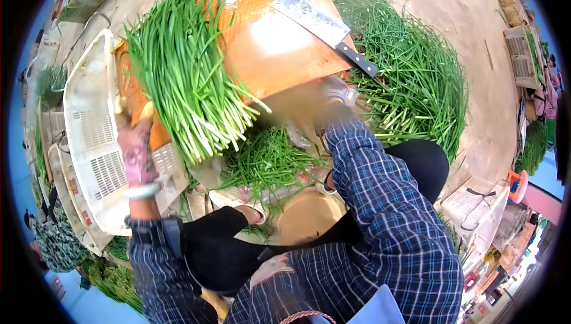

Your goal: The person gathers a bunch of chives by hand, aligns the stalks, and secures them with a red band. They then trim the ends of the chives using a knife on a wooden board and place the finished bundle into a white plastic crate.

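A thick bunch of garlic chives (184, 68) lies across the left side of an orange board (267, 68), its pale cut ends pointing toward me. My left hand (137, 145), in a stained glove with yellowish finger covers, is beside the pale ends. Its fingers are apart and I see nothing in them. Against the board's near edge my right hand (300, 107) is smeared by motion, so its fingers and anything in them cannot be made out. A cleaver (321, 27) with a black handle rests on the board's right side, the handle jutting past the edge.
A white plastic crate (89, 128) stands at the left. To the right, a large heap of chives (416, 74) covers the floor, and loose green trimmings (267, 157) lie below the board. A round tan object (309, 214) sits between my legs. Another crate (476, 205) is at the right.
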The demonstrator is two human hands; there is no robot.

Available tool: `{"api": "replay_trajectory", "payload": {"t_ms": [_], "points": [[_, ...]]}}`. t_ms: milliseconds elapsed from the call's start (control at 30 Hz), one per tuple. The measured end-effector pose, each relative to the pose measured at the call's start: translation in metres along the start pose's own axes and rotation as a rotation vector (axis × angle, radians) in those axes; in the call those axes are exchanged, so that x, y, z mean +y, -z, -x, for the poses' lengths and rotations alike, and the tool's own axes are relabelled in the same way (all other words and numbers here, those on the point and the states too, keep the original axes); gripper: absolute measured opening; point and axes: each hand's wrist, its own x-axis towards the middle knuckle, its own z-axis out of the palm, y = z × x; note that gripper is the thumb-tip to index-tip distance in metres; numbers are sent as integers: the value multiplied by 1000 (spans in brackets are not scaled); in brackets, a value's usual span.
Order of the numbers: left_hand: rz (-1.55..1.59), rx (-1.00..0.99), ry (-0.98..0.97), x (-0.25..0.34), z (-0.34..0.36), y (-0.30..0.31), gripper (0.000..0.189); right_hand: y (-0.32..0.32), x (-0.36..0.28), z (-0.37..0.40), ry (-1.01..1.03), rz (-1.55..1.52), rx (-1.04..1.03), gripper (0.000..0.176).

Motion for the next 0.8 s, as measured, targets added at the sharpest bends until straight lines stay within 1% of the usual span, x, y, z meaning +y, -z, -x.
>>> {"api": "replay_trajectory", "payload": {"t_ms": [33, 67, 133, 167, 267, 300, 333, 400, 433, 467, 500, 533, 567, 600, 633, 667, 700, 733, 767, 800], "points": [[0, -4, 3, 5, 4, 2, 67, -73, 25, -45, 82, 35, 161, 28], [2, -7, 6, 16, 6, 4, 66, -83, 26, -53, 69, 82, 158, 29], [23, 1, -55, 36, 20, -3, 62, -105, 36, -56, 46, 185, 137, 29], [38, 8, -80, 43, 29, -6, 60, -81, 35, -38, 84, 46, 124, 30], [72, -23, -82, 55, 46, -7, 57, -34, 33, 3, -143, -290, 108, 28], [121, 4, -105, 61, 56, -11, 51, -46, 43, 6, -176, -587, 173, 27], [112, 2, -123, 71, 69, -16, 47, -57, 53, 8, -231, -763, 239, 26], [97, -1, -160, 94, 98, -29, 41, -33, 47, 43, -336, -1114, 377, 25], [181, -30, -178, 98, 114, -35, 29, 2, 30, 76, -339, -1227, 394, 19], [186, -68, -195, 102, 128, -42, 23, 1, 23, 87, -243, -1295, 389, 18], [221, -204, -161, 102, 144, -45, 22, 0, 15, 99, -143, -1359, 380, 17], [134, -341, -18, 106, 157, -49, 23, -5, 8, 110, -44, -1420, 364, 17], [176, -412, -7, 96, 166, -63, 22, -6, -1, 120, 63, -1480, 347, 16], [169, -545, 64, 84, 174, -68, 23, -6, -8, 132, 170, -1537, 326, 16], [76, -619, 155, 75, 178, -78, 25, 4, -13, 149, 222, -1571, 269, 15], [145, -672, 149, 53, 181, -90, 29, 18, -19, 168, 271, -1603, 210, 15], [275, -711, 278, 37, 182, -98, 32, 61, -32, 201, 266, -1609, 113, 15], [405, -733, 417, 20, 183, -105, 36, 86, -40, 225, 258, -1609, 12, 15], [522, -741, 558, 4, 184, -112, 39, 77, -36, 226, 425, -1337, 24, 15], [588, -726, 609, -5, 182, -119, 40, 66, -32, 226, 584, -1079, 76, 15]]}}
